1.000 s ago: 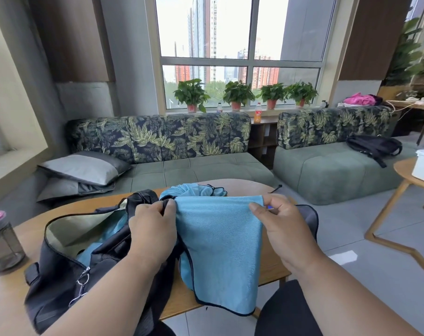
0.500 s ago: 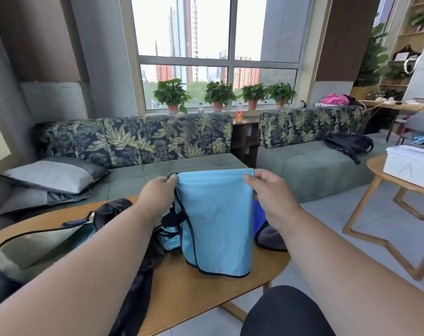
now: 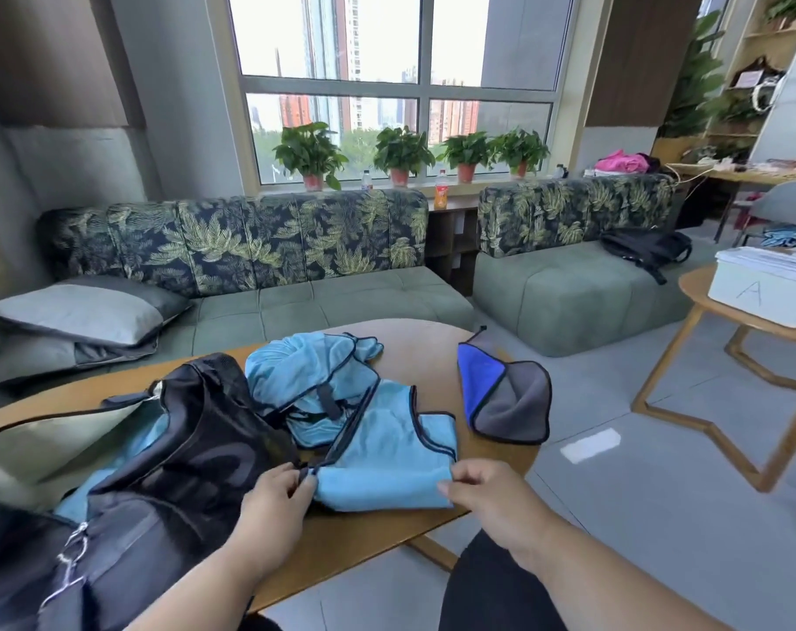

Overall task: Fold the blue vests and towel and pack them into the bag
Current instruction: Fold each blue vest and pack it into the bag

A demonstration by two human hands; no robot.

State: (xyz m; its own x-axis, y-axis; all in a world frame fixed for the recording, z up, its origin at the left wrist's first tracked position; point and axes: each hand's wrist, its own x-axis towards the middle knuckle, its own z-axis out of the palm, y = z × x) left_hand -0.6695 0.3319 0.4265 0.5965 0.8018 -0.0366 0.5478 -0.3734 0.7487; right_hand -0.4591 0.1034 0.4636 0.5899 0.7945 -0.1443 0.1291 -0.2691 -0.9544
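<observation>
**Vest flat, a hand on each near corner**

The blue vest [image 3: 387,448] lies flat on the worktop [image 3: 364,539], just right of the black bag [image 3: 173,471]. Its long way runs away from the person. The left hand [image 3: 273,503] pinches the near corner by the bag. The right hand [image 3: 487,494] pinches the other near corner. The hands are apart.

A second vest [image 3: 305,371] sits bunched behind it. The towel [image 3: 505,393] lies right of both.

The bag gapes open, with some blue cloth inside.
</observation>
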